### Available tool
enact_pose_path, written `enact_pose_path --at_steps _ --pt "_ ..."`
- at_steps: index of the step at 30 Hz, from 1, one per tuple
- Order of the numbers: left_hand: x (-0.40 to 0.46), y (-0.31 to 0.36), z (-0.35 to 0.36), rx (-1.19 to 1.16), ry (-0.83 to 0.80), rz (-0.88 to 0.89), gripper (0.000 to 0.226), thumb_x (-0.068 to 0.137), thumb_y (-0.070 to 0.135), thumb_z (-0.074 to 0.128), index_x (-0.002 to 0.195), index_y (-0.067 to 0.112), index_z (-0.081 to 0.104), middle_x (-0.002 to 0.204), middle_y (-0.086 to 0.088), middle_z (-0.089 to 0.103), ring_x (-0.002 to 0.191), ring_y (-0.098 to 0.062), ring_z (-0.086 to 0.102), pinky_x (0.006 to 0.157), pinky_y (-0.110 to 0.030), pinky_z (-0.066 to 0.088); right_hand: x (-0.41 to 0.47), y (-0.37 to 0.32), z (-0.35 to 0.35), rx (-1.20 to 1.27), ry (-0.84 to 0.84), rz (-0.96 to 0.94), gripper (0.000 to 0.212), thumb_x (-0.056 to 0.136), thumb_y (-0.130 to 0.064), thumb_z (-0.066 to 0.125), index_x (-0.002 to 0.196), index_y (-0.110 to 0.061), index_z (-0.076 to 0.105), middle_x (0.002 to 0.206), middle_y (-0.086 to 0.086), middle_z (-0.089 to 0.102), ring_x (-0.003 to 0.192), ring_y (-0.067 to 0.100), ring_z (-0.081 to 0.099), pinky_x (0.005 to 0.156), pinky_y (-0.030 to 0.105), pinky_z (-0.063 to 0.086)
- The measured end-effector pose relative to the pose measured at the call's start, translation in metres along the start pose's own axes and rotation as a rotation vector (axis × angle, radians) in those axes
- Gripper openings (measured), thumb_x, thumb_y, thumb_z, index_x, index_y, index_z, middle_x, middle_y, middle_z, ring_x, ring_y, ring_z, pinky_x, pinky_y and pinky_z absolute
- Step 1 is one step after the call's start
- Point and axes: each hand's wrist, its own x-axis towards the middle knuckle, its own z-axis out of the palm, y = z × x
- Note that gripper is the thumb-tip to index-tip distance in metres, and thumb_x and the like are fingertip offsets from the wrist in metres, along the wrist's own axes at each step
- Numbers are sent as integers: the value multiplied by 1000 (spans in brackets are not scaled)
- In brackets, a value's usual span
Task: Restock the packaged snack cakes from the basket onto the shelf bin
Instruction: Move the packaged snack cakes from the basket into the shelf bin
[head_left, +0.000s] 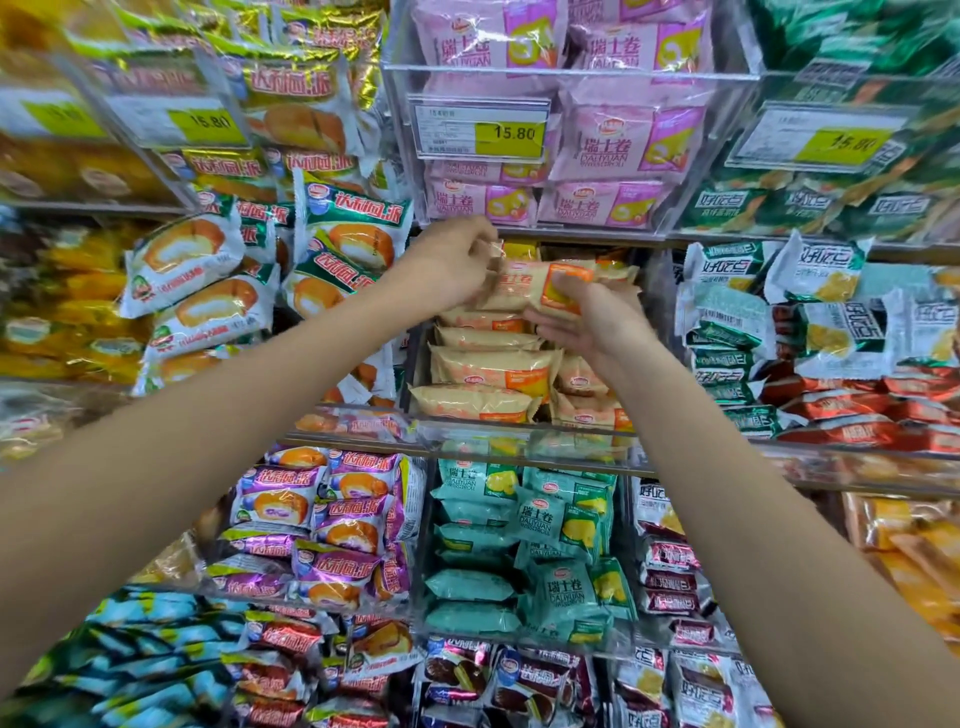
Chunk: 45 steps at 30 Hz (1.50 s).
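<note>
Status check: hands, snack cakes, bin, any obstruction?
Left hand and right hand both gripping orange snack cake packs. Over half-filled orange bin. Nothing blocking.

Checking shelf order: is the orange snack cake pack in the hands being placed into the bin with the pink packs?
No, both hands, left and right, hold the orange pack over the bin of matching orange packs, below the pink packs.

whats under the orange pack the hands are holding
Under the orange pack, held by left hand and right hand, lies a stack of matching packs in the clear bin. Bin floor hidden.
</note>
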Motion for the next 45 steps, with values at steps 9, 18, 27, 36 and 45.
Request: enact_pose_path --at_steps 9,18,27,36,45 --pt "-10 -10 9 595 -20 205 37 97 29 43 131 17 41 129 -10 45 117 -29 44 81 -40 41 42 -1 36 -497 103 -193 26 85 -34 66 104 -16 65 106 1 68 99 22 61 82 34 51" --pt "-6 -12 15 718 107 250 37 85 -1 54 120 6 43 114 -16 53 98 -38 59 61 -38 31 56 8 19 -711 -121 -384 37 82 -36 68 114 -20 59 118 2 63 119 25 51 103 44 41" --pt "0 -16 19 907 159 329 31 90 -1 44 121 3 47 111 -13 61 97 -32 62 63 -36 40 78 10 25 -918 6 -460 33 86 -33 65 111 -10 66 120 13 61 120 32 49 104 46 38" --pt "-6 -2 7 794 9 137 30 91 2 49 121 5 53 119 -16 59 107 -36 58 79 -42 45 50 10 12 -975 56 -550 37 85 -41 65 105 -9 67 106 7 66 103 24 59 88 36 48" --pt "-126 29 5 -395 301 80 14 89 21 57 99 23 66 88 15 64 80 2 58 75 -20 49 -87 21 -24 -736 163 -725 11 91 -24 60 97 -18 67 84 -6 66 73 0 59 69 15 47"
